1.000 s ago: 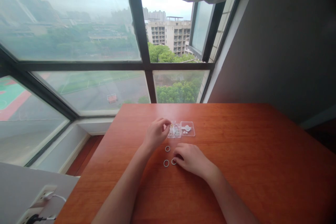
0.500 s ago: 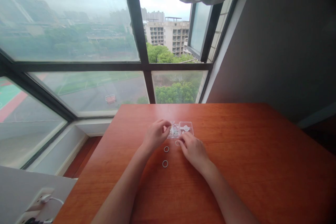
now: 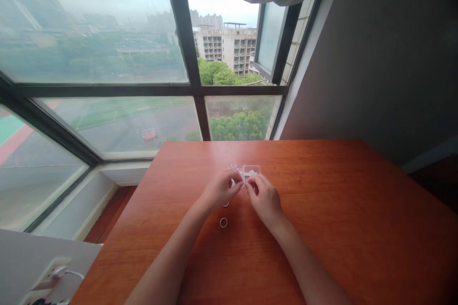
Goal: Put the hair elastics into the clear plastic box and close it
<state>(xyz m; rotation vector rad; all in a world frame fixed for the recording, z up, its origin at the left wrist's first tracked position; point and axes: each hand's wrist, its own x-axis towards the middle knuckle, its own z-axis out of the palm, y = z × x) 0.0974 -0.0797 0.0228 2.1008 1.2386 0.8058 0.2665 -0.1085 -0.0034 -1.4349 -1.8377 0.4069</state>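
My left hand (image 3: 219, 191) and my right hand (image 3: 265, 198) meet fingertip to fingertip over the near edge of a small clear plastic box (image 3: 252, 171) on the wooden table (image 3: 339, 209). Both hands are pinched closed. What the left fingers hold is hidden. The right fingers seem to pinch a small white ring that they carried up from the table. One white ring (image 3: 223, 222) lies loose on the table below my hands. A second ring (image 3: 225, 204) peeks out under my left hand. The box's left half is covered by my fingers.
The table runs up to a large window (image 3: 107, 57) at the far side and a grey wall (image 3: 375, 66) on the right. At the lower left a white socket with a plugged cable (image 3: 57, 271) sits on a grey ledge.
My right hand has gone from the rings near me up to the box, taking one ring along. My left hand has slid right, over the box's left half, until the fingertips meet.
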